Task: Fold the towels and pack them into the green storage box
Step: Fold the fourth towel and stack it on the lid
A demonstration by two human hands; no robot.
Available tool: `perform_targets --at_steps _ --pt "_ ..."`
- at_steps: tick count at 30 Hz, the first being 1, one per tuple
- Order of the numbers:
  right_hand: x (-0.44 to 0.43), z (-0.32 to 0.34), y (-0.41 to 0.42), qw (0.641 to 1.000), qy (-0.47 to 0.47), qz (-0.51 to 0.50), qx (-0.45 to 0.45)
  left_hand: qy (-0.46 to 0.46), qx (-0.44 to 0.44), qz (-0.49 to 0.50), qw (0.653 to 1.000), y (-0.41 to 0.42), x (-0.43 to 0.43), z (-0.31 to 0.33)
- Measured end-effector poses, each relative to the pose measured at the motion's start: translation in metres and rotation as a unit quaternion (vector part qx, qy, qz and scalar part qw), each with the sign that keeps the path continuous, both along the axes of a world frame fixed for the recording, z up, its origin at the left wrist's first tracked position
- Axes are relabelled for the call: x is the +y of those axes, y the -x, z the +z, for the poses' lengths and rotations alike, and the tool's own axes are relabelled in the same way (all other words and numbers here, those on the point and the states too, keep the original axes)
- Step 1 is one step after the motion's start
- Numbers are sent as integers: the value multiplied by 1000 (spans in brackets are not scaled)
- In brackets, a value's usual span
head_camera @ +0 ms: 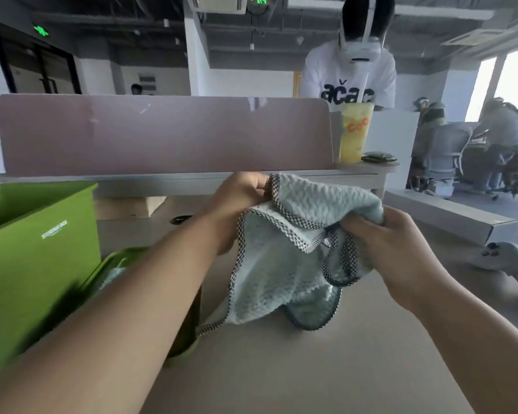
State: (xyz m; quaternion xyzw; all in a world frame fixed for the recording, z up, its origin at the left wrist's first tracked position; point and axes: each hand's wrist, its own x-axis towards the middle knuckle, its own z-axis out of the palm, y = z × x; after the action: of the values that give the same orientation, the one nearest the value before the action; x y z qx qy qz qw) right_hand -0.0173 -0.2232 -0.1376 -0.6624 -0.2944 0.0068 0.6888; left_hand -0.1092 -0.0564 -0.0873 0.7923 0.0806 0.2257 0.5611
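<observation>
Both hands gripping pale blue towel (281, 264) above desk (311, 369); left hand (240, 201) pinching checked edge at top corner; right hand (383, 234) closed on bunched fabric; lower part draped onto desk; green storage box (36, 249) left, open.

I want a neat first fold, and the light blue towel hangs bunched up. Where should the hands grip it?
Probably by two neighbouring corners along the checked border. The left hand already pinches the towel at a top corner; the right hand holds a wad, so it should slide outward along that edge to the next corner.
</observation>
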Motion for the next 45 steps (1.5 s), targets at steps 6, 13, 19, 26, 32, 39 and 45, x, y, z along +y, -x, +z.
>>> perform_targets --at_steps 6,13,19,26,32,39,45 --pt "18 27 5 998 -10 -31 51 59 -10 49 997 14 10 13" --pt "23 23 23 978 -39 146 141 173 31 90 980 18 16 4" --pt "47 12 34 935 8 231 270 285 69 67 954 40 28 -23" --pt "55 -2 33 899 -52 240 363 399 38 58 914 80 40 -69" --pt "48 -20 38 865 -44 302 398 372 11 62 926 93 45 -75" --pt "51 -17 45 896 43 277 344 322 -38 108 940 94 46 -77" --pt "56 -19 42 932 -1 163 323 375 -90 100 917 99 53 -72"
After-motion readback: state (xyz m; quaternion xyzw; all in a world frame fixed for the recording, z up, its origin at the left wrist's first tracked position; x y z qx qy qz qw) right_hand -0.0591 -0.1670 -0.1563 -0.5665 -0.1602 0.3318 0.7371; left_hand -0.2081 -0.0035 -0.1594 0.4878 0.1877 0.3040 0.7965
